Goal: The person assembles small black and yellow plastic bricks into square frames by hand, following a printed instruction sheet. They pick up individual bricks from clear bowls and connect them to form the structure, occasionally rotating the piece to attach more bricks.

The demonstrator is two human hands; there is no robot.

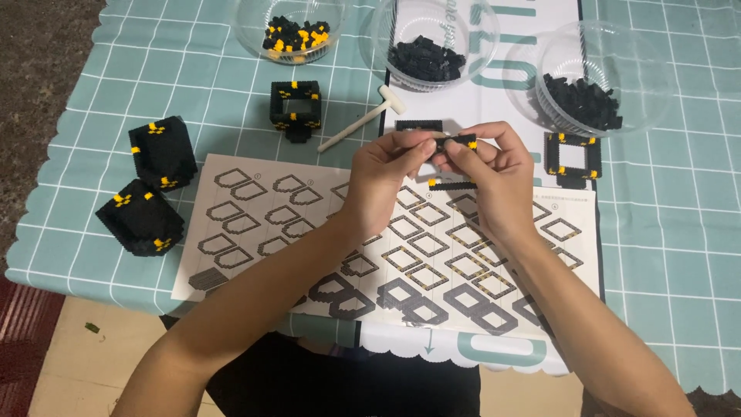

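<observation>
Both hands meet above the far edge of the instruction sheet [255,224]. The left hand [382,174] and the right hand [490,174] pinch a small black and yellow brick strip [463,140] between fingertips, held up off the bench [679,232]. A second strip [451,183] lies on the sheet just below them. A white hammer [363,120] lies just left of the hands. Three clear bowls [594,77] of bricks stand at the far side; built black blocks [150,189] sit on the left.
</observation>
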